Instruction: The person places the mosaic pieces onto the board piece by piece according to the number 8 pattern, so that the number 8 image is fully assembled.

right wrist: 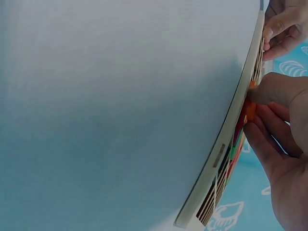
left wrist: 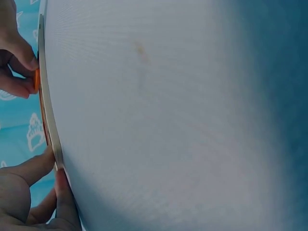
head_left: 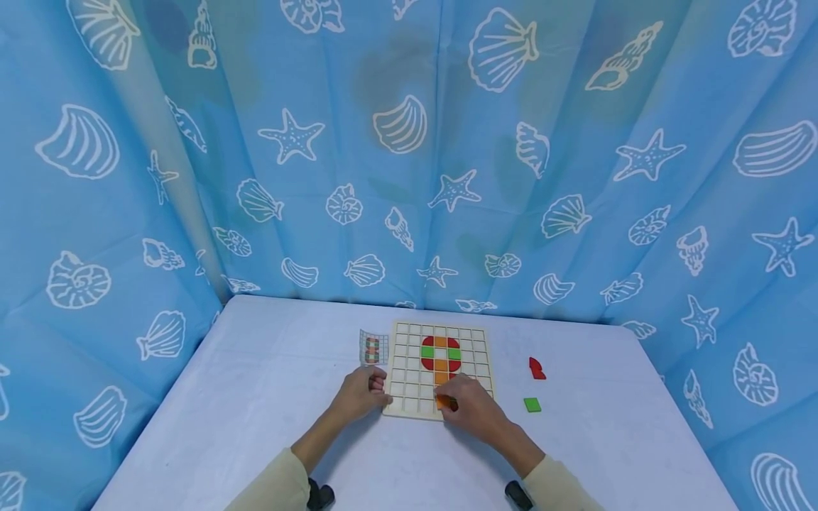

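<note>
A pale wooden grid board (head_left: 410, 406) lies on the table, with red, orange and green tiles (head_left: 441, 353) set in its squares. At the board's left front corner, my left hand (head_left: 359, 394) pinches the edge; the left wrist view has the thumb (left wrist: 36, 168) on one face and a finger on the other. My right hand (head_left: 476, 408) holds an orange tile (right wrist: 251, 111) between thumb and fingers, low over the near part of the grid. Whether that tile touches the board is hard to tell. The right fingers cover some squares.
Beside the board's upper left lies a small pattern card (head_left: 373, 349). To the right are a red curved piece (head_left: 537, 368) and a green square tile (head_left: 532, 404) on the white-covered table (head_left: 224, 411). A blue shell-print curtain (head_left: 409, 213) hangs behind the table.
</note>
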`<state>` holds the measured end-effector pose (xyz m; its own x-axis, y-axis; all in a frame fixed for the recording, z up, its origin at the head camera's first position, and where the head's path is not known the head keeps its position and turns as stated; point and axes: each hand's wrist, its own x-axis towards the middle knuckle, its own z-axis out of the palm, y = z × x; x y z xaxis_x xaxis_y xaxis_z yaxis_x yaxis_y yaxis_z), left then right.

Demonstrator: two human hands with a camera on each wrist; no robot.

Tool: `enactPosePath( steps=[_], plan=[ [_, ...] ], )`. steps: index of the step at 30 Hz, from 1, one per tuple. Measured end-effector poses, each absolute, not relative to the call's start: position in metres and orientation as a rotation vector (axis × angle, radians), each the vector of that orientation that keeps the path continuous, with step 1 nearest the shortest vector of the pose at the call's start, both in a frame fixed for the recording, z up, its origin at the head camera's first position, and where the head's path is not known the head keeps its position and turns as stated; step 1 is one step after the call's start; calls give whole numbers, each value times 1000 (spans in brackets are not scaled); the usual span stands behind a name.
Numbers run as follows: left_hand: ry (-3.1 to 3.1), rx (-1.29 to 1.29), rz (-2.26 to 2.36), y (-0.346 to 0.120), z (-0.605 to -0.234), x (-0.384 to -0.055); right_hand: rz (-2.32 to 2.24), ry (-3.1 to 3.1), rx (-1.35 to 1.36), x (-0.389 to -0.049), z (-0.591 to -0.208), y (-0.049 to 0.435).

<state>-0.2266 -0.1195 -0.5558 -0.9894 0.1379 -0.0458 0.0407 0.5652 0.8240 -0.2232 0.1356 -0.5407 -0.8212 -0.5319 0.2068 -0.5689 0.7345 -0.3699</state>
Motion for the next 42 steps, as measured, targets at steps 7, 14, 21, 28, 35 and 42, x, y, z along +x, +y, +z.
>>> enactPosePath(
  steps=[7, 14, 21, 28, 35, 42],
  plan=[
    [2695, 151, 1401, -119, -554, -227, 628, -2884, 1020, -224, -539, 138],
    [2701, 155, 1402, -119, -556, -227, 641, -2842, 1047, -223, -534, 140],
    [2693, 147, 1404, -119, -555, -227, 655, -2873, 1089, -223, -535, 139],
    [2691, 137, 1383, -120, -557, -227, 796, -2896, 981, -229, -536, 152],
    [2698, 150, 1401, -120, -555, -226, 826, -2929, 435, -254, -532, 198],
    [2716, 168, 1384, -120, -556, -226, 731, -2903, 165, -277, -531, 255]
  ],
)
